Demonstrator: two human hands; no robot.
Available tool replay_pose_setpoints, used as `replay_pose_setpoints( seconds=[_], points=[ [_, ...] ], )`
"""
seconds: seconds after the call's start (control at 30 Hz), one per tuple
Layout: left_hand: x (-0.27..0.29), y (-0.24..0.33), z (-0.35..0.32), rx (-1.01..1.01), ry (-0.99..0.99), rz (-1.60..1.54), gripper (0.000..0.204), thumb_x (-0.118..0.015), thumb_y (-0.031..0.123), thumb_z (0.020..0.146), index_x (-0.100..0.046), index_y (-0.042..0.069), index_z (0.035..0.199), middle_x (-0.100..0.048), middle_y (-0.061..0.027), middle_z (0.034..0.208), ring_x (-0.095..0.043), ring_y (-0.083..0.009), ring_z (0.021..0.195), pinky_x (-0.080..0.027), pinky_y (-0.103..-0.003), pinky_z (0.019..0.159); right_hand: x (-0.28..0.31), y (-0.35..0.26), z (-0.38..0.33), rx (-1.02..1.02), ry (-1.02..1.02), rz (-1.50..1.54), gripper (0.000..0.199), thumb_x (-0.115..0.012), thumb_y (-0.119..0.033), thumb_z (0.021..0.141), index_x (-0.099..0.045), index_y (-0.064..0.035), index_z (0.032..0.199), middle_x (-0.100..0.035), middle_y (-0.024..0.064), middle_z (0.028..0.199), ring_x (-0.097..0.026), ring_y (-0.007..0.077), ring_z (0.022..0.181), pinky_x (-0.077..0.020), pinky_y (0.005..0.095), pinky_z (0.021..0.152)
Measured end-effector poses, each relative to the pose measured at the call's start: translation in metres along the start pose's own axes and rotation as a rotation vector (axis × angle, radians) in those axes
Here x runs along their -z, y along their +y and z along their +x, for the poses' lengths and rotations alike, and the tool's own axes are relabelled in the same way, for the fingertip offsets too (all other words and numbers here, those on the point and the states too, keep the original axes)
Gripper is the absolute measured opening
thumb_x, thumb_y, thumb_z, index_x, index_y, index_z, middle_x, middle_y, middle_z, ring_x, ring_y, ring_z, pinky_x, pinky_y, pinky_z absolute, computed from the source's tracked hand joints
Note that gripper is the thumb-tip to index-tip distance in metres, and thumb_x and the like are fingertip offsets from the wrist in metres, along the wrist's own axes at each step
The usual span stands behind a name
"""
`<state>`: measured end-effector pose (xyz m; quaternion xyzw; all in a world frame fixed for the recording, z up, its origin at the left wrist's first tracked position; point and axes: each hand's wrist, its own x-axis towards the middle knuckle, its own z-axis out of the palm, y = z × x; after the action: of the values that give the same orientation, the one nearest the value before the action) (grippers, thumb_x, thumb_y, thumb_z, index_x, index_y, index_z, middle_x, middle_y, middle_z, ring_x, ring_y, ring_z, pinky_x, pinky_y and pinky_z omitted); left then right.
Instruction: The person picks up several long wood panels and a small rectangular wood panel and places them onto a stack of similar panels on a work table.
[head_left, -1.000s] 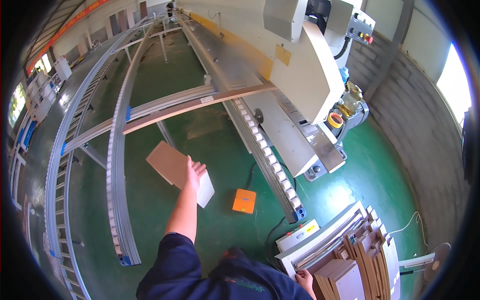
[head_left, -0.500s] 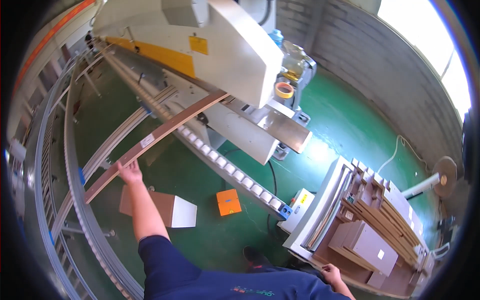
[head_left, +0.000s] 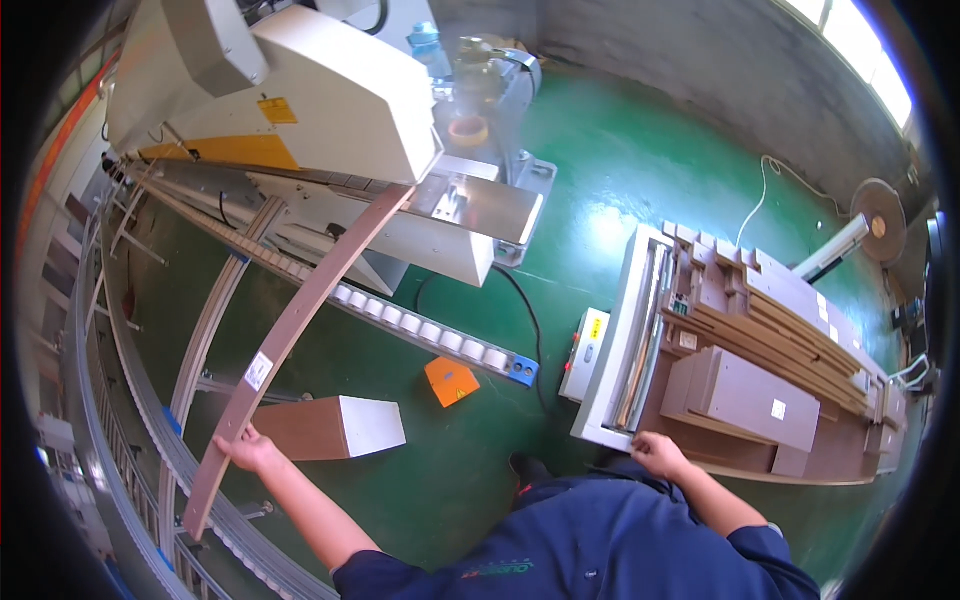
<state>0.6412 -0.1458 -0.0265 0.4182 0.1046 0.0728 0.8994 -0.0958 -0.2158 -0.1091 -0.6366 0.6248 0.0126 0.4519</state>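
Workshop with a green floor

A glossy green floor (head_left: 650, 160) meets a grey concrete wall (head_left: 700, 50); bright daylight enters through a window (head_left: 870, 60) at the upper right.

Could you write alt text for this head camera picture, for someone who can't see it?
Seen from above, a person's left hand grips a long brown strip leading into a white machine, while the right hand rests on a cart of stacked brown boards, over a green floor.
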Motion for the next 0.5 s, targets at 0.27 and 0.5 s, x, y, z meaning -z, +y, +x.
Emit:
replay_pose_setpoints(
  seconds=[0.27,0.5],
  points=[
    [0.068,0.097,-0.05,-0.198,0.036,0.03,0.048,-0.053,0.032,0.096,-0.039,0.004,0.133,-0.055,-0.0204,0.119,-0.059,-0.0368,0.109,-0.056,-0.044,0.085,0.043,-0.02,0.003,0.351,0.025,-0.021,0.03,-0.065,-0.02,0.083,-0.064,-0.0017,0.107,-0.066,0.0169,0.095,-0.065,0.0314,0.092,-0.0526,0.0402,0.083],
    [0.104,0.139,-0.182,-0.116,-0.099,0.091,0.045,-0.06,0.032,0.092,-0.046,0.003,0.124,-0.056,-0.0173,0.121,-0.058,-0.0293,0.111,-0.051,-0.038,0.088,0.108,-0.022,-0.044,0.685,0.02,0.113,0.027,-0.059,-0.018,0.086,-0.06,-0.0061,0.111,-0.062,0.0167,0.104,-0.058,0.0373,0.101,-0.0477,0.0449,0.088]
  ],
)
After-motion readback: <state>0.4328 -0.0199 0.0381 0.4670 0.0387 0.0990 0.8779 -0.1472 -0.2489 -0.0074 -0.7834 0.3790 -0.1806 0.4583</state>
